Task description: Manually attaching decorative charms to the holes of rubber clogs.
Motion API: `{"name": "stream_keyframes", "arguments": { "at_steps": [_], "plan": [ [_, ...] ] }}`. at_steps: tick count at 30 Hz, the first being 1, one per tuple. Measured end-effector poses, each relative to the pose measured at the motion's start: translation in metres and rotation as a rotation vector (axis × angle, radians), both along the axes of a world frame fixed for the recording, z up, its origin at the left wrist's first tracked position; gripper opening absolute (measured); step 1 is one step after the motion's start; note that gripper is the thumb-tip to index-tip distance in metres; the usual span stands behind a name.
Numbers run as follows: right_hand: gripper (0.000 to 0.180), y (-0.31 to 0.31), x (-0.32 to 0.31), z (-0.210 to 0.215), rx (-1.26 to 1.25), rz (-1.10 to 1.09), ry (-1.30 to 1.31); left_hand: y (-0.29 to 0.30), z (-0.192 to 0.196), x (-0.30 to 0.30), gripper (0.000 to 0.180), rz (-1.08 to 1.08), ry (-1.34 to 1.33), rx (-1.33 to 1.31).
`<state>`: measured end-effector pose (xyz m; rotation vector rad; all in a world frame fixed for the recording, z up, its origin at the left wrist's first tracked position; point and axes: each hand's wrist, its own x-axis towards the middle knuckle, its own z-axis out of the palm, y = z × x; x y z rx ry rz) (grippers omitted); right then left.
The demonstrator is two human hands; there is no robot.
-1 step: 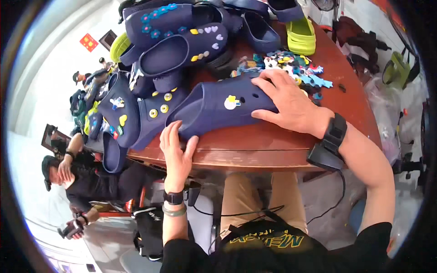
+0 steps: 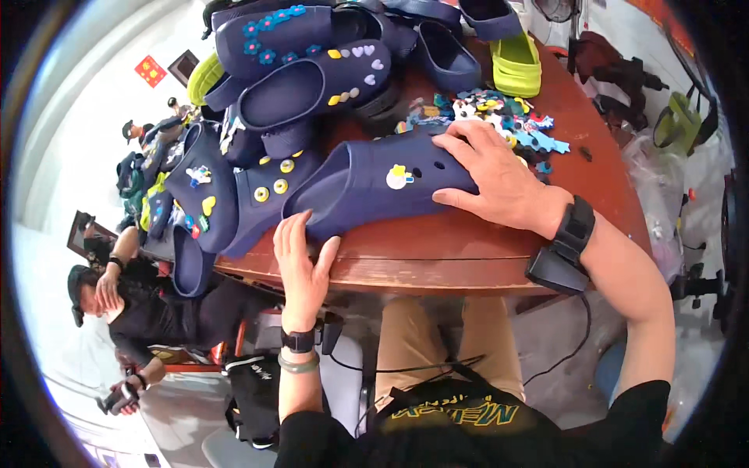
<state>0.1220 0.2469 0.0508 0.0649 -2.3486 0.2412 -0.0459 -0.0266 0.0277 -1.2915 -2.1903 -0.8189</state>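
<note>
A navy foam clog (image 2: 367,187) lies on its side near the front edge of the brown wooden table (image 2: 468,249), with a yellow-and-white charm (image 2: 399,177) pushed into one of its holes. My right hand (image 2: 491,175) lies flat over the clog's toe end, fingers spread on it. My left hand (image 2: 303,265) presses against the clog's open heel end at the table's edge. A heap of small colourful charms (image 2: 499,117) sits just behind my right hand.
Several more navy clogs (image 2: 304,70), some with charms, are piled at the back left. A lime-green clog (image 2: 515,66) lies at the back. A person in black (image 2: 133,304) sits at the left, below the table's edge. Bags and clutter stand on the right.
</note>
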Motion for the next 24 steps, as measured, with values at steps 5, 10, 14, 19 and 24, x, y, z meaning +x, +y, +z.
{"name": "stream_keyframes", "arguments": {
  "at_steps": [5, 10, 14, 19, 24],
  "plan": [
    [0.023, 0.041, 0.000, 0.025, -0.377, -0.023, 0.211, -0.005, -0.012, -0.002, 0.037, 0.021, 0.023, 0.087],
    [0.019, 0.117, 0.036, 0.012, -0.518, -0.336, 0.105, -0.004, -0.013, 0.003, 0.035, 0.017, -0.006, 0.148],
    [0.017, 0.124, 0.043, 0.000, -0.555, -0.390, -0.160, -0.001, -0.017, 0.007, 0.039, 0.064, -0.050, 0.219],
    [0.052, 0.088, 0.026, 0.003, -0.162, -0.149, -0.309, 0.005, -0.019, 0.010, 0.040, 0.163, -0.024, 0.301],
    [0.041, 0.088, 0.011, -0.010, -0.124, -0.161, -0.269, 0.002, -0.014, 0.009, 0.039, 0.158, 0.053, 0.321]
  ]
}}
